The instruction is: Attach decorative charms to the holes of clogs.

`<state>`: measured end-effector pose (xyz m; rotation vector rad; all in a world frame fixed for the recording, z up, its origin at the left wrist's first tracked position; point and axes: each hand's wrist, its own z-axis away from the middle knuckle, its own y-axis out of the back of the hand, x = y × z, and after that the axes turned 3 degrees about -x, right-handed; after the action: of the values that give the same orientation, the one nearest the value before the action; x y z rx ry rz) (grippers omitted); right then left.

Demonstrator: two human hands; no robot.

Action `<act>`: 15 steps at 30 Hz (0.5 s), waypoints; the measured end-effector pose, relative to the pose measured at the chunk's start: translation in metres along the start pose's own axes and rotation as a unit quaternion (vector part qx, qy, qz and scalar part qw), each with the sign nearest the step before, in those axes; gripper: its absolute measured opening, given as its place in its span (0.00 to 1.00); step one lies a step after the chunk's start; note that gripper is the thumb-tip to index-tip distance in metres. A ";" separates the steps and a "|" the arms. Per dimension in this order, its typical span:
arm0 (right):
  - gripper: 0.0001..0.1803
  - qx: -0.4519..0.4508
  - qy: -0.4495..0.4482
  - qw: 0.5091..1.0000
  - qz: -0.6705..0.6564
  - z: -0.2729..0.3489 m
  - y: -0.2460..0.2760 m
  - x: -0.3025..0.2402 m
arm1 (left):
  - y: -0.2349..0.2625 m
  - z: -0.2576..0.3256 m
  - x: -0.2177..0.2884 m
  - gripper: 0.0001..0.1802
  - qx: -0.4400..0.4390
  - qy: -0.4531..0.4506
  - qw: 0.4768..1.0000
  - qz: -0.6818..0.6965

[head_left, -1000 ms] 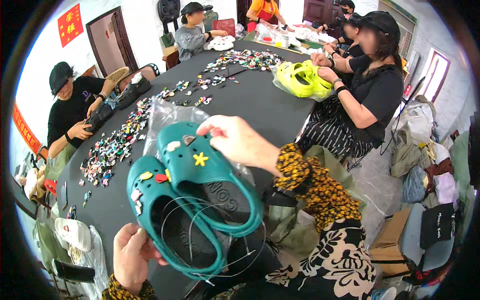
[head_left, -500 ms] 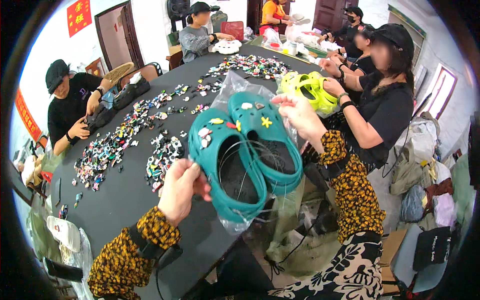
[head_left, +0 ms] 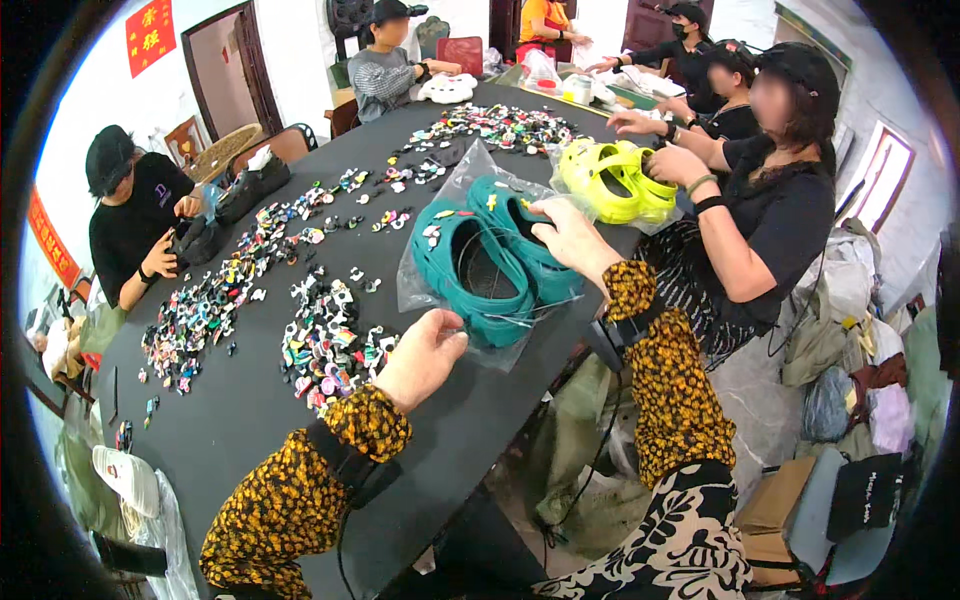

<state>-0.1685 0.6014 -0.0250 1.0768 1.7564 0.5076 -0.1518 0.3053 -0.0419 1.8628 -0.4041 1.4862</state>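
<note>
A pair of teal clogs (head_left: 433,262) with small decorative charms lies on the dark table, toes pointing away from me, in a clear plastic bag (head_left: 408,285). At the near left edge of the bag, my left hand (head_left: 425,358) has its thumb and fingers pinched together on the plastic. My right hand (head_left: 578,243) reaches over the right-hand clog, fingers stretched out and thumb apart, its fingertips at the shoe's side. Beyond it, a person on my right handles yellow-green clogs (head_left: 610,185), also in clear plastic.
Loose shoe charms (head_left: 325,345) lie in several heaps across the dark table (head_left: 250,455). At left, a person works on black shoes (head_left: 250,190). White shoes (head_left: 125,478) sit by the near left edge. More people work at the far side. Bags and cardboard (head_left: 775,500) lie on the floor at right.
The bagged teal clogs have gone away from me and down onto the table. Both hands moved with them; my right hand's fingers have come over the right clog, my left hand shifted right.
</note>
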 end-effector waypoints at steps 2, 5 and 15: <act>0.16 0.073 0.054 0.995 0.050 0.015 0.000 -0.019 | 0.007 0.011 0.008 0.14 -0.021 0.029 0.999 -0.028; 0.10 0.097 0.169 0.981 0.017 0.045 -0.001 -0.058 | 0.018 0.033 0.037 0.12 -0.063 0.035 0.997 0.027; 0.16 -0.048 0.224 0.973 -0.009 0.167 -0.043 -0.152 | 0.071 0.180 0.141 0.09 -0.002 -0.315 0.922 0.227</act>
<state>-0.0188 0.4293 -0.0499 0.9244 2.1025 0.8687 -0.0267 0.1568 0.0985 2.3267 -1.2083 1.1016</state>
